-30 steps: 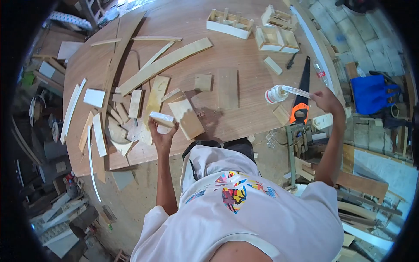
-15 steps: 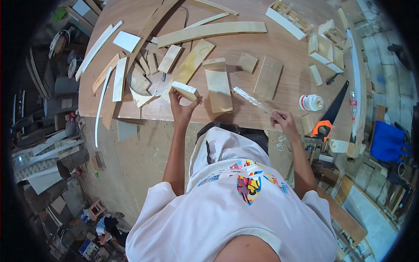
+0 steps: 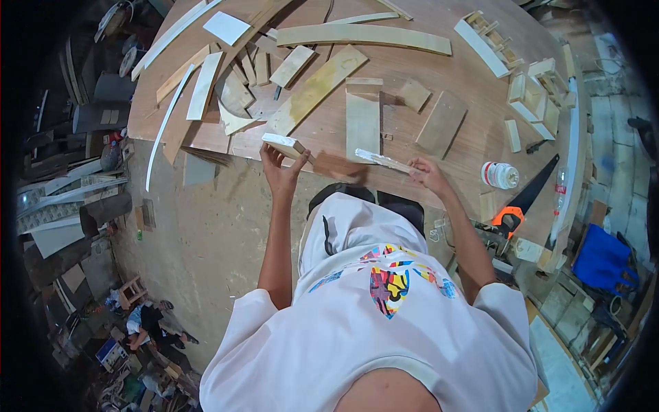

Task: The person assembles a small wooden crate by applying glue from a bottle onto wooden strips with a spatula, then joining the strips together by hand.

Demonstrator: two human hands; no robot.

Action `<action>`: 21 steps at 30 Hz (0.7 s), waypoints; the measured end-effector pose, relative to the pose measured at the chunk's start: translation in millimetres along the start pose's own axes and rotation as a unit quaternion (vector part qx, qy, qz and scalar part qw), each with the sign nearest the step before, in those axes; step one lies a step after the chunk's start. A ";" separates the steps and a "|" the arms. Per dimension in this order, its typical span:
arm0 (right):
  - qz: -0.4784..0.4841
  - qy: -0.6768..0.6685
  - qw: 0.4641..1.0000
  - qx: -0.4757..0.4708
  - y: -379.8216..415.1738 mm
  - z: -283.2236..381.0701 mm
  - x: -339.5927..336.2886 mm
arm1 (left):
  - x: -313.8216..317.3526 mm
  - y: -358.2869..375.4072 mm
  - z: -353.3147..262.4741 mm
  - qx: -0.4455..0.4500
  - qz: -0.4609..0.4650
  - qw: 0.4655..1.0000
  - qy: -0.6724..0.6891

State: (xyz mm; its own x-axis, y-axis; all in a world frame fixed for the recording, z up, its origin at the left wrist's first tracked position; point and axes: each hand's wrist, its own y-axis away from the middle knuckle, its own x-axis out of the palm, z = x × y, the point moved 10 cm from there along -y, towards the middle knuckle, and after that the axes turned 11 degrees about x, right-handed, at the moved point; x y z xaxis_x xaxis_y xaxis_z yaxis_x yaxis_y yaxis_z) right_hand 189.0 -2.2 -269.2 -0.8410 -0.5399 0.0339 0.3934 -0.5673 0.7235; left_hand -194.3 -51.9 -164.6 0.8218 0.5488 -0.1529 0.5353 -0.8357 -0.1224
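A small wooden block (image 3: pixel 290 146) with white stuff on its upper edge is gripped between the fingers and thumb of my left hand (image 3: pixel 282 172), just above the table's near edge. My right hand (image 3: pixel 429 175) pinches a thin stick (image 3: pixel 384 161) whose far end is coated white and points toward the block. Between my hands, a pale flat board (image 3: pixel 362 123) lies on the table, with a small wood piece across its far end. Another board (image 3: pixel 442 123) rests beyond my right hand. A white jar (image 3: pixel 500 175) with a red-marked label stands to its right.
An orange-handled saw (image 3: pixel 525 199) lies on the right of the table (image 3: pixel 329 147). Slatted wooden assemblies (image 3: pixel 534 99) sit behind it. Long strips (image 3: pixel 364 36) and offcuts cover the far and left parts. At lower left, another person (image 3: pixel 147 326) is in the background.
The stick in my right hand has moved left, nearer the block. My left hand still holds the block, now lower against the table edge. The whole view has shifted.
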 end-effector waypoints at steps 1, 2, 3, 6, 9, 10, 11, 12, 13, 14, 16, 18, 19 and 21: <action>0.011 0.011 0.999 -0.029 -5.3 6.2 0.6 | -1.3 0.5 0.9 0.006 -0.003 1.000 -0.004; 0.013 0.012 0.999 -0.029 -10.4 6.2 -0.9 | -2.6 0.4 1.7 0.013 -0.006 1.000 -0.008; 0.006 0.035 0.999 -0.036 -12.9 9.6 -0.7 | -2.6 -0.4 0.3 0.013 -0.007 1.000 -0.008; -0.018 0.094 0.991 -0.089 -17.1 23.6 6.1 | -0.7 -1.5 -5.6 0.016 -0.005 1.000 -0.006; -0.030 0.142 0.982 -0.118 -16.9 35.7 14.8 | 2.5 -4.7 -9.1 0.020 -0.005 1.000 -0.011; -0.022 0.154 0.983 -0.100 -18.0 35.4 18.9 | 3.8 -6.3 -8.8 0.029 -0.003 1.000 -0.010; -0.022 0.153 0.983 -0.100 -17.6 37.9 22.6 | 4.4 -7.0 -8.6 0.037 -0.001 0.999 -0.009; -0.029 0.154 0.982 -0.109 -17.7 38.5 24.0 | 5.0 -6.5 -10.0 0.037 0.000 0.999 -0.010; -0.036 0.155 0.980 -0.118 -17.7 39.6 24.1 | 6.3 -6.3 -10.2 0.031 0.002 0.999 -0.015; -0.036 0.155 0.980 -0.118 -18.7 39.2 25.0 | 7.3 -6.6 -10.5 0.025 0.003 0.999 -0.021; -0.051 0.168 0.977 -0.118 -22.0 35.9 23.8 | 8.4 -7.5 -7.8 0.020 0.005 1.000 -0.017; -0.066 0.173 0.976 -0.113 -22.8 32.3 20.9 | 9.6 -8.5 -5.3 0.014 0.008 1.000 -0.013; -0.082 0.179 0.974 -0.109 -22.4 30.8 18.5 | 10.7 -8.9 -5.0 0.015 0.011 1.000 -0.009; -0.093 0.198 0.971 -0.101 -22.1 27.9 13.6 | 12.6 -9.7 -4.6 0.014 0.015 1.000 -0.006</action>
State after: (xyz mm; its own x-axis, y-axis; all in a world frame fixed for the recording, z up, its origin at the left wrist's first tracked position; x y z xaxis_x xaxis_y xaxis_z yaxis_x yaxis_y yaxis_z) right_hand 158.5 20.3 -265.5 -0.7115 -0.5904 -0.3810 0.3467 -0.7666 0.5405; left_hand -188.2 -36.9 -160.8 0.8354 0.5231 -0.1686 0.5037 -0.8515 -0.1457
